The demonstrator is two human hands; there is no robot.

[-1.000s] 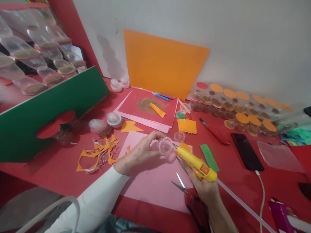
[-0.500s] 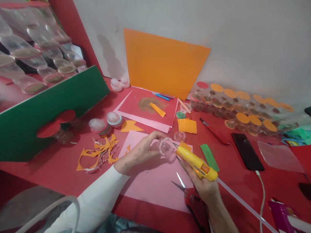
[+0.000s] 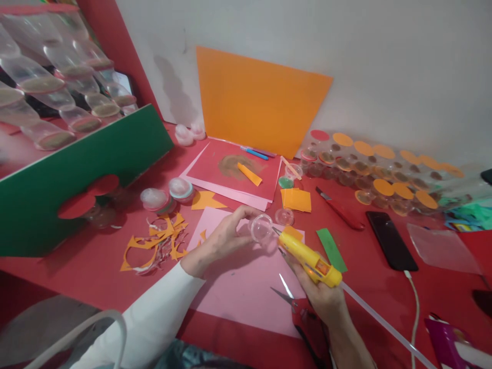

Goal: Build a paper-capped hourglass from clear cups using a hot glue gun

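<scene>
My left hand (image 3: 234,230) pinches a small clear plastic cup (image 3: 262,229) with a round rim, above the pink paper (image 3: 246,292). In my right hand (image 3: 321,292) is a yellow hot glue gun (image 3: 307,256), a long clear glue stick (image 3: 384,320) trailing from its back end. The gun's tip is at the right side of the cup's rim; whether it touches cannot be made out. Red-handled scissors (image 3: 307,323) lie with their blades apart beneath my right hand. Beyond the cup are another clear cup (image 3: 284,217) and a stack of orange paper squares (image 3: 295,200).
Orange and string scraps (image 3: 154,246) lie left of the pink paper. To the right are a green strip (image 3: 332,249), a red cutter knife (image 3: 340,209) and a black phone (image 3: 391,241) on a cable. Orange-topped clear cups (image 3: 365,159) line the back right. A green board (image 3: 84,174) stands left.
The clear cup has tipped slightly and shifted a little left in my left hand. The glue gun has moved slightly left with my right hand.
</scene>
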